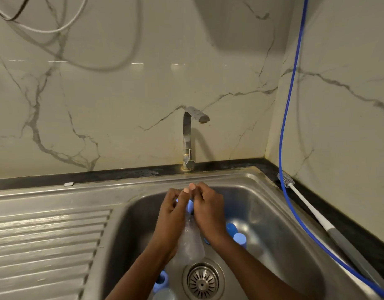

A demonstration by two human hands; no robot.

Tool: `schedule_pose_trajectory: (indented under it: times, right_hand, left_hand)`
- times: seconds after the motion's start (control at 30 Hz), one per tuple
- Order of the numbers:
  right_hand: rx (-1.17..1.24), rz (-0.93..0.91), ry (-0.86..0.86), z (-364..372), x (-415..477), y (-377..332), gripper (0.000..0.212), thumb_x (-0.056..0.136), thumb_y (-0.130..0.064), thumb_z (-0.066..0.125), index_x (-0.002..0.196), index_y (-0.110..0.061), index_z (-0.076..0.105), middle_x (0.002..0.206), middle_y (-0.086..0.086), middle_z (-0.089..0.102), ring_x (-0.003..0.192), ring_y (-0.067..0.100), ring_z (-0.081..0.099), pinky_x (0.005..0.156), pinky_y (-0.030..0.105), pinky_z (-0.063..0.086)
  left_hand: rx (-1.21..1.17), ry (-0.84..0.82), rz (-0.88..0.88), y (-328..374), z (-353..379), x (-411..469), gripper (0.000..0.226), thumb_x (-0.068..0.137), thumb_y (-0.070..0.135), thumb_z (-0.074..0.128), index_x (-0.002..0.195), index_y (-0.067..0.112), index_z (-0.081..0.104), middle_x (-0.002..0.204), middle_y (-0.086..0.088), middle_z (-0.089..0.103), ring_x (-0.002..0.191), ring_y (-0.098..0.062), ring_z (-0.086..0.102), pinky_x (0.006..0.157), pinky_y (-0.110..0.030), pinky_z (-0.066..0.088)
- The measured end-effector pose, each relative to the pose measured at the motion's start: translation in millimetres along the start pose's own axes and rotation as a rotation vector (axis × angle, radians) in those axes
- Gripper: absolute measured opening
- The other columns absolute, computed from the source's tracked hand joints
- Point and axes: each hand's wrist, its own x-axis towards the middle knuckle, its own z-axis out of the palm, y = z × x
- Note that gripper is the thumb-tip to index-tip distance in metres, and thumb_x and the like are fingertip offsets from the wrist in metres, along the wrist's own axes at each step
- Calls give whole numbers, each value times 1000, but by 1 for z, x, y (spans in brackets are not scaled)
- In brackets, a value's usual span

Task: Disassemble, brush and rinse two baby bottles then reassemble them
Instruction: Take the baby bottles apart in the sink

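One clear bottle [191, 241] is held over the sink [273, 213], its blue collar [190, 206] between the two hands. The left hand [171, 215] and right hand [208, 211] both curl their fingers round that collar end, fingertips meeting above it. Blue caps [231, 229] lie just right of the right hand. A second bottle [164, 295] lies below the left wrist. A brush [316, 217] rests on the worktop [355, 226], well right.

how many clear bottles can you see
2. The held bottle is gripped between the left hand and right hand; the second bottle lies at the frame's bottom edge, left of the drain. The arms may hide more.
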Motion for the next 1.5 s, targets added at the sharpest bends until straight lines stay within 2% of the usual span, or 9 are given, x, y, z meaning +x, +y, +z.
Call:
schedule_pose_trajectory:
  times: [0.23, 0.37, 0.53, 0.7, 0.8, 0.97, 1.03, 1.27, 1.5]
  right_hand:
    - [25, 275, -91, -8, 8, -3, 35, 102, -37, 43, 79, -18, 61, 71, -6, 59, 68, 6, 57, 60, 14, 43]
    - [40, 484, 84, -50, 34, 35, 40, 102, -40, 43, 95, -6, 63, 72, 4, 57, 69, 18, 57, 70, 37, 53]
    - [149, 317, -208, -52, 17, 38, 29, 99, -38, 51, 92, -11, 61, 65, 6, 64, 52, 12, 61, 52, 31, 50]
    - [-116, -172, 147, -51, 19, 34, 29, 91, -37, 65, 70, -19, 56, 63, 0, 60, 58, 11, 56, 56, 25, 48]
    - [-295, 160, -263, -38, 5, 46, 38, 79, -45, 76, 62, -20, 52, 66, 8, 64, 64, 22, 61, 71, 41, 55]
    - [-75, 117, -120, -51, 17, 38, 24, 84, -28, 75, 75, -12, 59, 73, 11, 64, 61, 18, 61, 61, 33, 57]
    - [-53, 171, -360, -48, 9, 42, 8, 87, -16, 70, 92, -19, 64, 90, 10, 65, 70, 21, 65, 61, 38, 61]
    - [88, 154, -793, -43, 4, 6, 51, 93, -32, 63, 140, -39, 43, 96, -4, 61, 69, -3, 54, 53, 9, 41]
    - [-91, 81, -795, -56, 10, 7, 45, 85, -20, 74, 124, -34, 56, 114, -12, 58, 92, -1, 57, 68, 11, 46]
  left_hand:
    - [574, -29, 414, 11, -6, -4, 9, 98, 31, 51, 97, 23, 48, 69, 1, 65, 62, -7, 66, 59, -25, 56]
    - [585, -189, 520, 24, 18, -29, 11, 102, 27, 40, 92, 29, 44, 66, 4, 58, 58, -5, 59, 55, -18, 46]
    - [458, 11, 411, 22, -6, -10, 20, 93, 44, 41, 99, 26, 47, 72, -3, 67, 65, -6, 66, 61, -14, 50]
    - [463, 90, 289, 4, -24, 5, 33, 95, 49, 39, 105, 18, 45, 83, -4, 63, 73, -12, 65, 69, -24, 55]
    - [341, -11, 103, -5, -28, 3, 33, 93, 59, 40, 102, 28, 44, 96, -16, 60, 83, -38, 66, 74, -54, 58]
    - [210, -4, -33, 4, -34, 4, 44, 94, 55, 35, 109, 15, 42, 93, -12, 57, 72, -17, 65, 58, -19, 53]
    - [243, -54, -61, 3, -34, 2, 46, 90, 60, 33, 109, 19, 44, 102, -13, 57, 84, -21, 65, 65, -21, 54]
    - [222, -177, -131, 3, -33, 3, 44, 91, 60, 36, 116, 24, 43, 108, -16, 59, 81, -22, 67, 66, -29, 59]
    - [232, -192, -139, 1, -30, 1, 51, 94, 58, 34, 133, 24, 33, 110, -14, 62, 74, -15, 69, 62, -27, 57]
